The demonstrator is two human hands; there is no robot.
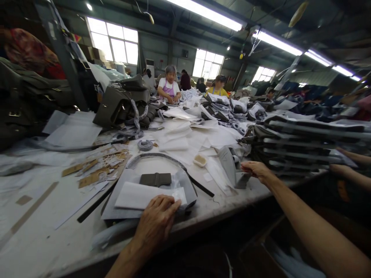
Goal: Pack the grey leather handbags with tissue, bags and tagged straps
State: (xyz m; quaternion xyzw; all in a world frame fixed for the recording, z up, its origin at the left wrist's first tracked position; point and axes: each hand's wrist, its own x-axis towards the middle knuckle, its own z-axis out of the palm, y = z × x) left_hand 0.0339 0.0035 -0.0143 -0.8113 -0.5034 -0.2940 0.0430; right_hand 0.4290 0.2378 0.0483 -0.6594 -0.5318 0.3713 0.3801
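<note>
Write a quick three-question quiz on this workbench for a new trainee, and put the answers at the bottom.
1. Multiple choice: which of these are the fingers of the right hand closest to?
a) the coiled strap
b) the grey tape dispenser
c) the metal post

2. True or false: the left hand is at the folded white sheet.

3. Fill in the blank: in the picture, the cardboard scraps lie to the ____ of the small dark wallet.

Key:
1. b
2. True
3. left
</note>
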